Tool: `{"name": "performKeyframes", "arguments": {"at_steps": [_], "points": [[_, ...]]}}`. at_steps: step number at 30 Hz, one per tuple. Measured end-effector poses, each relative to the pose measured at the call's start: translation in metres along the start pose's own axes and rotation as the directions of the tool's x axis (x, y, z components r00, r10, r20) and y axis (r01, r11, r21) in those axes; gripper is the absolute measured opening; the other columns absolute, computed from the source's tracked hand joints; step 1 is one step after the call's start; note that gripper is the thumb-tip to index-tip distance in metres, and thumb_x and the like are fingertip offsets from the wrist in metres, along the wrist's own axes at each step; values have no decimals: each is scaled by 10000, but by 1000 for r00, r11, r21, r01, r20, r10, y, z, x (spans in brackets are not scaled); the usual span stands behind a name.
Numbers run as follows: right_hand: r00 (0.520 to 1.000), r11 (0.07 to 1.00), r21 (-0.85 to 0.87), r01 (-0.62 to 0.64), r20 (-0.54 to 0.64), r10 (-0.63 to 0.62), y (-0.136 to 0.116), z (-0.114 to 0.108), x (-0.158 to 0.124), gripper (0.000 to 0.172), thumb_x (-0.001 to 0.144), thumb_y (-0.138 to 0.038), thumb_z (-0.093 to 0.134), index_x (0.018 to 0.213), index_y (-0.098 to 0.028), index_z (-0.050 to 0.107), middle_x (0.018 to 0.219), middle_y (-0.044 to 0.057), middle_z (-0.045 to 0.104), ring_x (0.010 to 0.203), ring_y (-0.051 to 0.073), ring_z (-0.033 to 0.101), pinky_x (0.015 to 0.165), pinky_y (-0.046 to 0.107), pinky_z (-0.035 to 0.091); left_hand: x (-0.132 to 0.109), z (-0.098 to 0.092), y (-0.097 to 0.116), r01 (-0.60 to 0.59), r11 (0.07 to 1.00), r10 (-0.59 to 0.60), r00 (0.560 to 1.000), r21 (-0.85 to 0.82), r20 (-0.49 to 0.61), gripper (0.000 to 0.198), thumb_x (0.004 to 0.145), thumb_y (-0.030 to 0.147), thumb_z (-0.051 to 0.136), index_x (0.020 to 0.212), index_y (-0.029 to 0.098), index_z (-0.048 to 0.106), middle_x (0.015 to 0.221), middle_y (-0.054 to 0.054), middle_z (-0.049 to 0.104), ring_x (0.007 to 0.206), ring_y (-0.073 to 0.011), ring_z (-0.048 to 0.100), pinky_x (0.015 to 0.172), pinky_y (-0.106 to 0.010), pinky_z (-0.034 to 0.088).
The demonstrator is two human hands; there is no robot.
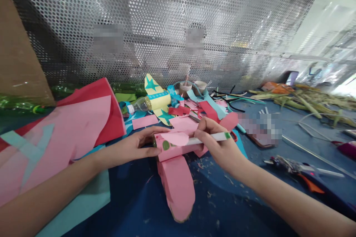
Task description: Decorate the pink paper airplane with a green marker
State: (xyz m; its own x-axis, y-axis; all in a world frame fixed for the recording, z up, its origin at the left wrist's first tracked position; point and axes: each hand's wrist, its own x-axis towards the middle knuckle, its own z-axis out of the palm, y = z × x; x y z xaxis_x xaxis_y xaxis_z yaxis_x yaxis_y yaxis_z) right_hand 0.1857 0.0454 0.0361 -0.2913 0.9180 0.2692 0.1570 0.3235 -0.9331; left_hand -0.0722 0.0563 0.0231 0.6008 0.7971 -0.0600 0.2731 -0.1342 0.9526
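A pink paper-covered model plane [178,185] lies on the dark blue table, one rounded wing pointing toward me. Green dots [166,145] mark its body. My left hand [146,142] is closed around the left end of the body, thumb in front. In a pinch, my right hand [213,139] holds a white marker [222,137] with a green end, lying nearly level over the body. The marker's left tip is by the upper pink wing, and I cannot tell whether it touches the paper.
Behind stands a yellow-and-blue bottle plane [158,100] among paper scraps [204,109]. Pink sheets [80,126] and a red sheet [118,118] lie left. To the right are a phone [260,133], a glue gun [313,181] and dried husks [314,100]. Silver perforated sheeting [167,18] hangs behind.
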Motion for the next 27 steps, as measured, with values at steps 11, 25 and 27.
{"name": "performKeyframes", "arguments": {"at_steps": [11,25,27], "points": [[1000,1000,-23,2,6,-2,0,1,1,214,829,-287,529,645,-248,428,532,-45,491,501,129,424,498,272,306,0,1,1,-17,1000,17,1000,-22,-3,559,850,476,718,1345,299,530,1517,-72,471,1323,-304,507,1071,-443,428],[1000,1000,-3,6,9,-6,0,0,0,214,851,-288,530,660,-244,445,537,-46,499,504,126,428,500,264,320,0,1,2,-3,1000,3,1000,-27,-1,574,848,484,719,1354,297,524,1513,-69,479,1308,-295,526,1057,-427,445],[998,1000,9,21,54,-21,-1,-1,-1,222,872,-289,532,672,-241,450,552,-42,525,498,123,435,497,265,322,0,1,3,12,1000,-12,1000,-21,-4,584,847,496,717,1360,296,521,1509,-70,484,1309,-299,525,1058,-427,446]]}}
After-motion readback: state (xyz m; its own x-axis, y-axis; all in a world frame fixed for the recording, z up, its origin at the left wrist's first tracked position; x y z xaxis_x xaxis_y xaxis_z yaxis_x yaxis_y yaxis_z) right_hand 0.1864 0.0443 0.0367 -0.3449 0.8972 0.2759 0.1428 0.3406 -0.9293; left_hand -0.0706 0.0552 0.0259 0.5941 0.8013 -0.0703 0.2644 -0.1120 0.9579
